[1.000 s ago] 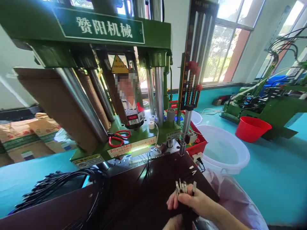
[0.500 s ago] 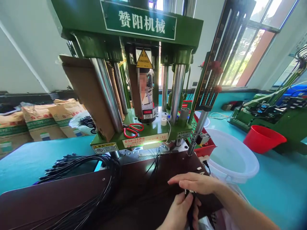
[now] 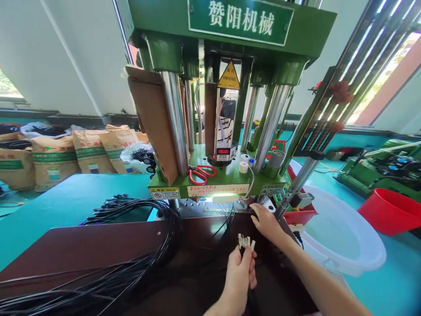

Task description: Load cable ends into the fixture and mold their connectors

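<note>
My left hand point(image 3: 239, 270) is closed around a bundle of black cables point(image 3: 251, 303) above the dark tabletop. Silvery metal connectors point(image 3: 245, 241) stick up from the top of that fist. Further forward, my right hand point(image 3: 267, 223) reaches to the front edge of the press's metal plate point(image 3: 197, 211), fingers stretched out and thumb apart. Nothing shows in it, and whether the fingertips touch the plate I cannot tell. Several thin black cables point(image 3: 226, 224) hang out from the plate just left of that hand.
A green press point(image 3: 213, 188) stands ahead, with red-handled scissors point(image 3: 199, 175) on its ledge. A long bundle of black cables point(image 3: 164, 245) curves across the brown tabletop point(image 3: 108, 245) at left. To the right are a white tub point(image 3: 371, 259) and a red basin point(image 3: 391, 210).
My right hand has left the connector ends above my left hand and moved forward to the press plate. My left hand still holds the cables, slightly further left. The view has turned left.
</note>
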The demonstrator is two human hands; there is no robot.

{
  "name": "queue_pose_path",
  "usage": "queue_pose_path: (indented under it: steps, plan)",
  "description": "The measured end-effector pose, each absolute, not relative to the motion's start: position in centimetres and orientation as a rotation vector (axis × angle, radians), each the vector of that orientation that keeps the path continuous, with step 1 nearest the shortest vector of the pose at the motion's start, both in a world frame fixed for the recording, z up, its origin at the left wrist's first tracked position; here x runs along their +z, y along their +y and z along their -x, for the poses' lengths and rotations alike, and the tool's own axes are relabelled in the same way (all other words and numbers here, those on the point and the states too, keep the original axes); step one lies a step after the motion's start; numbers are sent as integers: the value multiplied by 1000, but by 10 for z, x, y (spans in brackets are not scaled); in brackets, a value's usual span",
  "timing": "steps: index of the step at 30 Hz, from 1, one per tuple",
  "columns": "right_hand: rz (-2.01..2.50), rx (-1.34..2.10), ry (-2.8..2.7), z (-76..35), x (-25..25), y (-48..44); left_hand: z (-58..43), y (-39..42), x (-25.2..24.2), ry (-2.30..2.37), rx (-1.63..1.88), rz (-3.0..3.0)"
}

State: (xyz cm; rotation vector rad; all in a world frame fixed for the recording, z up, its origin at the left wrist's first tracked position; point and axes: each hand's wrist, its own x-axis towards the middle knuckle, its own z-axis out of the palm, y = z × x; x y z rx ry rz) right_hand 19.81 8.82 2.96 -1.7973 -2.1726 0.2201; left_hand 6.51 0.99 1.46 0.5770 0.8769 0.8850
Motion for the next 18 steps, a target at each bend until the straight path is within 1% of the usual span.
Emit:
queue_pose_path:
  steps: [4,8,14,16,18]
  plan:
    - [1877,106,-2222,-196,21,99,-57,15,7,933,926,-609]
    - [1869,226,-2285,-195,29,75,-55,14,2,906,926,-637]
    - [1895,650,-2121,-214,34,11,-56,9,11,907,799,-700]
    - [1856,969,-1827,-218,26,-12,-60,5,14,918,710,-745]
    - [1678,1254,-1355,-217,18,-30,-66,1,14,921,629,-792]
